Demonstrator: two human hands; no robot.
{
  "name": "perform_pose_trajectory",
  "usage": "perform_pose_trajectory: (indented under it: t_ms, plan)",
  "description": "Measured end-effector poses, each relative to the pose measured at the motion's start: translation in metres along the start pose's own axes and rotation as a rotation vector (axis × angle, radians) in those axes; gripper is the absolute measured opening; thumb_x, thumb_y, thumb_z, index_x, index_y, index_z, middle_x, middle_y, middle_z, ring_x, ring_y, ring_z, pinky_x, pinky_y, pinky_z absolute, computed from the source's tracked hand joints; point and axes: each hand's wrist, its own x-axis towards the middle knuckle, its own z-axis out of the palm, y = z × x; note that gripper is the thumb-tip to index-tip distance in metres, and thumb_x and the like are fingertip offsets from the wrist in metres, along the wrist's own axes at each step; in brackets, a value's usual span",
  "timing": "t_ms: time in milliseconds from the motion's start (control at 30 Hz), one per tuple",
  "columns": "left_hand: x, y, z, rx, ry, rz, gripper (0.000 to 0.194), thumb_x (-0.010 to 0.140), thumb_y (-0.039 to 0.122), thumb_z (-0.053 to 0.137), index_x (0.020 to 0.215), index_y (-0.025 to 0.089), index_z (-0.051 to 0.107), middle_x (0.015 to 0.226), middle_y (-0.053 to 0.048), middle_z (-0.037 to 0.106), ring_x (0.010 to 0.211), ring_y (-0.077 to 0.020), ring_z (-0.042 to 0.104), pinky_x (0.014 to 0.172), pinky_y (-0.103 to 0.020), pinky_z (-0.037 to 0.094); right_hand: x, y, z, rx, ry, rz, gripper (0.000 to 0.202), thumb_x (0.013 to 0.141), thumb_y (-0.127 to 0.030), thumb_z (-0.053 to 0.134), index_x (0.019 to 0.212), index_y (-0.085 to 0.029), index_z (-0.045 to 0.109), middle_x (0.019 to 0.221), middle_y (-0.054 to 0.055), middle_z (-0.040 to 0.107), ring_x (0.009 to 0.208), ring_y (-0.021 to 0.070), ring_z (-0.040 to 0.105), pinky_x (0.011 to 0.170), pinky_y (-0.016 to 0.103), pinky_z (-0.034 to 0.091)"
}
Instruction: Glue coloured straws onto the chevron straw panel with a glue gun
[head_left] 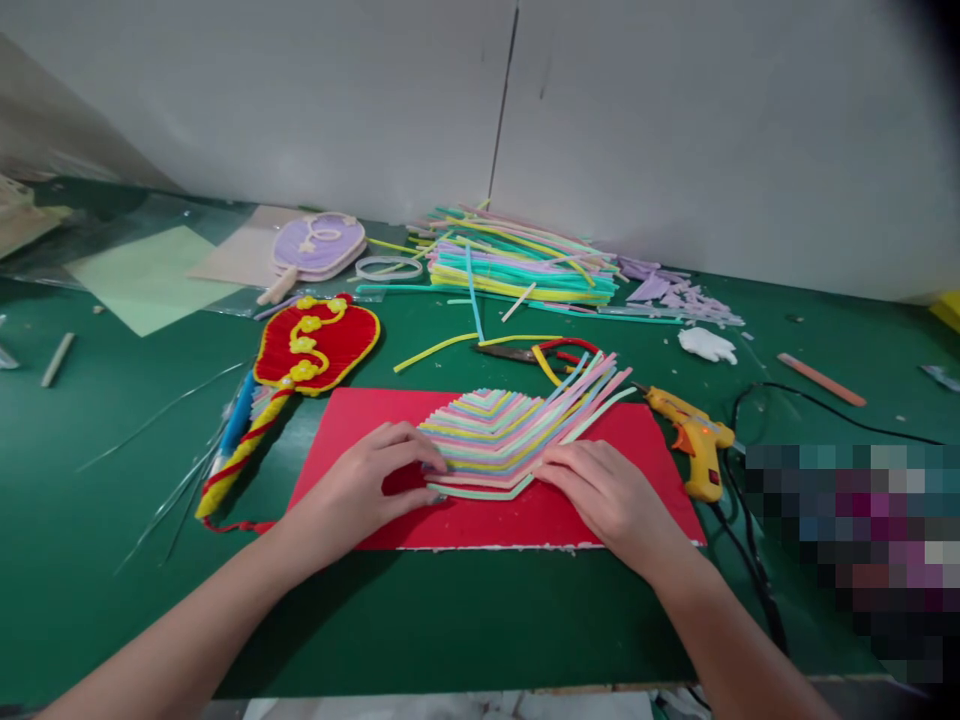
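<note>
A red board (465,522) lies on the green table. On it sits a layered V-pattern of pastel fuzzy strips (491,435), their long loose ends fanning out to the upper right. My left hand (375,480) pinches the left end of the lowest, pale green strip (476,494). My right hand (600,490) has its fingers pressed together at the right side of the pattern, on the same strip near its bend; the fingertips partly cover the strips there.
Left of the board lies a red and yellow fan (319,345); a purple fan (319,245) is behind it. Bundled strips (525,270) lie at the back. Pliers (517,353) rest behind the board. A yellow glue gun (697,440) with a black cord is at the right.
</note>
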Motion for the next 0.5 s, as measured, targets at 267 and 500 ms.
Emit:
perform_pose_trajectory:
  t_ms: [267, 500]
  plan:
    - [0.0005, 0.0032, -0.0027, -0.016, -0.032, -0.043, 0.013, 0.084, 0.035, 0.061, 0.090, 0.024, 0.065, 0.100, -0.005, 0.064, 0.097, -0.0202, 0.059, 0.086, -0.033, 0.049, 0.0000, 0.0001, -0.0015, 0.009, -0.009, 0.022, 0.029, 0.094, -0.009, 0.040, 0.106, -0.016, 0.065, 0.102, 0.010, 0.067, 0.097, 0.0191, 0.060, 0.079, 0.033, 0.048]
    - [-0.0001, 0.0044, -0.0029, -0.020, -0.041, -0.047, 0.009, 0.087, 0.030, 0.056, 0.086, 0.023, 0.062, 0.099, -0.004, 0.062, 0.097, -0.0188, 0.057, 0.085, -0.032, 0.049, 0.0025, -0.0007, -0.0015, 0.005, -0.025, 0.017, 0.029, 0.094, -0.009, 0.039, 0.104, -0.016, 0.065, 0.100, 0.010, 0.067, 0.094, 0.0188, 0.060, 0.078, 0.033, 0.048]
